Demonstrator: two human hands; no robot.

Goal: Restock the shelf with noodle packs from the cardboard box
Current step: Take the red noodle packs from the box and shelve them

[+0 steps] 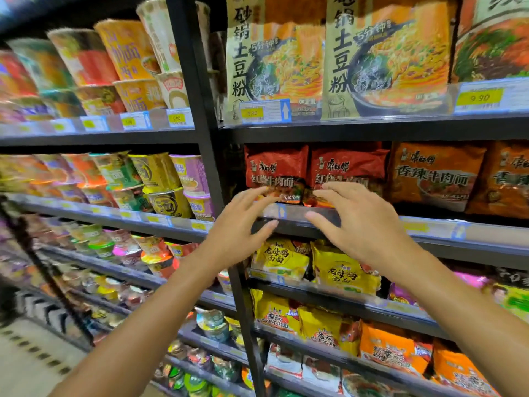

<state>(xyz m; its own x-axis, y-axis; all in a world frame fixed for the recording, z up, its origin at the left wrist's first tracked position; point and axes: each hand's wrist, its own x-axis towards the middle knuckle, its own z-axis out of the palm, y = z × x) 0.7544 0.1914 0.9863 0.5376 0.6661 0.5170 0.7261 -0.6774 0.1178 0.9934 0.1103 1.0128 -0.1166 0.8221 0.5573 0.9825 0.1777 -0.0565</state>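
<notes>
Hands, left hand [239,224] and right hand [362,222], hover spread and empty before red noodle packs [312,171] on the shelf [429,227]; best press both packs back evenly, upright, labels forward.

My left hand [239,226] and my right hand [359,222] are both bare: no gloves, no rings, no watch or band at either wrist. My forearms are bare too, running uncovered from the wrists down to the lower left and lower right corners of the frame, with no sleeve edge showing anywhere along them. My fingernails are short and plain. The fingertips of my left hand look smeared with blur, so finer detail there cannot be told
</notes>
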